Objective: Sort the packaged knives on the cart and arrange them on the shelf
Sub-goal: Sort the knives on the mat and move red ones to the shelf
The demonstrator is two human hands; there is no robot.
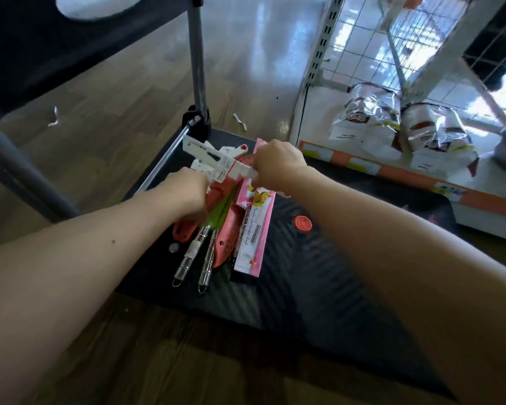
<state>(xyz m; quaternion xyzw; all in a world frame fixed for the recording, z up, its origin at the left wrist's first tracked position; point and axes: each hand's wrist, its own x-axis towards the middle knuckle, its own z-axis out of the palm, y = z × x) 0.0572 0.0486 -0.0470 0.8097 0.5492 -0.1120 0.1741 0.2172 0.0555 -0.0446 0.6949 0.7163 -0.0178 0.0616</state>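
Note:
A pile of packaged knives lies on the black cart deck (319,287). My right hand (278,165) grips one end of a white-carded knife package (214,159), lifted and tilted over the pile. Lower left, my left hand (187,194) rests closed on red-sleeved knives (225,244) and a green-bladed knife (219,209). Two steel-handled knives (196,258) point toward me. A pink boxed kitchen knife (253,229) lies to their right. More white packages sit under the raised one, partly hidden.
The cart's folded metal handle (197,54) rises at the deck's far left corner. A white shelf unit (313,77) with an orange-edged bottom shelf (406,173) holds foil bags (368,118) on the right. A red round button (303,223) sits on the deck. Wooden floor surrounds the cart.

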